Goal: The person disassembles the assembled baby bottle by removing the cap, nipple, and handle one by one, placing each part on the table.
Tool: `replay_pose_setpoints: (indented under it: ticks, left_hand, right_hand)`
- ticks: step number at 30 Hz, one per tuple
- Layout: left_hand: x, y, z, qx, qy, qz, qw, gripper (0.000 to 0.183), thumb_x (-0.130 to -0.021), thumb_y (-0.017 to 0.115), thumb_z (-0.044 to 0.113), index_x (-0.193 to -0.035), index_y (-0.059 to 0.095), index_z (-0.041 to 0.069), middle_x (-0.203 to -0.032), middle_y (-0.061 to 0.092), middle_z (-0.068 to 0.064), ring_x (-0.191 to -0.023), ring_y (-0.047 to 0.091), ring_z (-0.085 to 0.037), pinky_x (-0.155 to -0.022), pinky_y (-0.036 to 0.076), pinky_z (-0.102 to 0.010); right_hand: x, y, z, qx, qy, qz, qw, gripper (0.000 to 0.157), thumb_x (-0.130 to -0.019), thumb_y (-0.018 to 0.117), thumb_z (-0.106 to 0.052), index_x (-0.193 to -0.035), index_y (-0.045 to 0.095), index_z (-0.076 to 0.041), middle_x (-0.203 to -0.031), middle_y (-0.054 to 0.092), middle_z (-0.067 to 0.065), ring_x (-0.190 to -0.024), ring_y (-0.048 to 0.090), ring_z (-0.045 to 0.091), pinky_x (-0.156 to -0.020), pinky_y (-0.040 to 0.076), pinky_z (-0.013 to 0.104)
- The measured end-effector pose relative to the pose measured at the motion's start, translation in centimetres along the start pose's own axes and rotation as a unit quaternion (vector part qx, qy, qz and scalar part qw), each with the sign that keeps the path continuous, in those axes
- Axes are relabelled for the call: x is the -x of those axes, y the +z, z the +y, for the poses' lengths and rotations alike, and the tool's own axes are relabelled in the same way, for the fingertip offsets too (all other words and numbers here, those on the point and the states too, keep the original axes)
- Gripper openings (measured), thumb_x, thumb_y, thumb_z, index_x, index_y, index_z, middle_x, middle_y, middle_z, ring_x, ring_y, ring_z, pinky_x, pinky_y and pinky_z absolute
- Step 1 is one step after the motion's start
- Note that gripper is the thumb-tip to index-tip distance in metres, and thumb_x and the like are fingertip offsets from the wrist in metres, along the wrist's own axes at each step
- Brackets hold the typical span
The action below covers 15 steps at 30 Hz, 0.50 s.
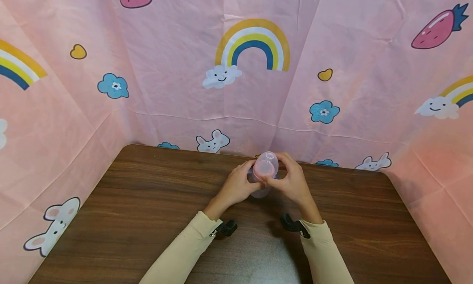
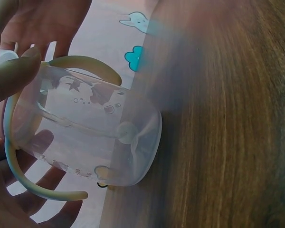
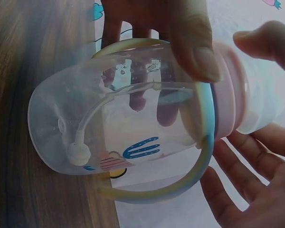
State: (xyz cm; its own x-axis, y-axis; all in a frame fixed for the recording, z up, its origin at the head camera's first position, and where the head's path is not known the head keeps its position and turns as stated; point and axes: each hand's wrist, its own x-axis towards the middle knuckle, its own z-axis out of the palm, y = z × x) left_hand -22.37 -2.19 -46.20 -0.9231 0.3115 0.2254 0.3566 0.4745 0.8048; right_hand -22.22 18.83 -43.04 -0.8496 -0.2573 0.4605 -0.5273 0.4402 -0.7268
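A clear baby bottle [image 1: 260, 191] with a pink collar [image 3: 224, 90] and a translucent domed cap [image 1: 267, 160] is held over the table, its cap toward the head camera. Inside it runs a straw with a white weighted end [image 3: 79, 154]; pastel curved handles [image 2: 47, 194] flank the body. My left hand [image 1: 237, 186] grips the bottle's upper body and handle, thumb [image 2: 19, 71] on the near side. My right hand [image 1: 294, 180] is around the collar and cap from the other side, its thumb [image 3: 268, 43] near the collar. Some fingers show through the clear wall.
The brown wooden table [image 1: 166, 202] spreads under both arms. A pink patterned cloth [image 1: 177, 70] hangs along its back and sides. Dark camera mounts [image 1: 228, 227] are strapped at both wrists, over cream sleeves [image 1: 184, 247].
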Motion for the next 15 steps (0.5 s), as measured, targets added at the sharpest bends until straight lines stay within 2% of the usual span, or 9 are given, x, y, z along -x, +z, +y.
replay_pose_setpoints:
  ticks: [3, 9, 15]
  left_hand:
    - [0.02, -0.02, 0.0, 0.002, -0.001, 0.0, 1.0, 0.078, -0.094, 0.09, 0.033, -0.156, 0.056, 0.002, -0.15, 0.064, -0.018, -0.138, 0.059, -0.041, -0.113, 0.048, -0.063]
    - [0.1, -0.13, 0.12, 0.004, -0.004, -0.004, 1.0, 0.078, -0.094, 0.09, 0.035, -0.156, 0.056, 0.002, -0.151, 0.064, -0.018, -0.138, 0.059, -0.041, -0.113, 0.048, -0.064]
    - [0.16, -0.16, 0.11, 0.009, -0.004, -0.005, 0.9999, 0.077, -0.095, 0.09, 0.038, -0.155, 0.057, 0.003, -0.15, 0.064, -0.017, -0.136, 0.06, -0.04, -0.11, 0.05, -0.063]
  right_hand:
    - [0.0, 0.0, 0.0, -0.012, 0.007, 0.001, 1.0, 0.062, -0.081, 0.096, -0.013, -0.137, 0.071, -0.004, -0.124, 0.071, 0.011, -0.115, 0.068, 0.032, -0.098, 0.059, 0.052]
    - [0.07, -0.06, -0.18, -0.029, 0.009, 0.008, 1.0, 0.067, -0.08, 0.096, -0.007, -0.139, 0.066, 0.0, -0.128, 0.072, 0.015, -0.115, 0.07, 0.033, -0.099, 0.059, 0.041]
    - [0.07, -0.19, -0.3, -0.036, 0.016, 0.015, 0.999, 0.065, -0.081, 0.095, -0.008, -0.138, 0.065, 0.001, -0.127, 0.071, 0.015, -0.115, 0.068, 0.038, -0.099, 0.058, 0.038]
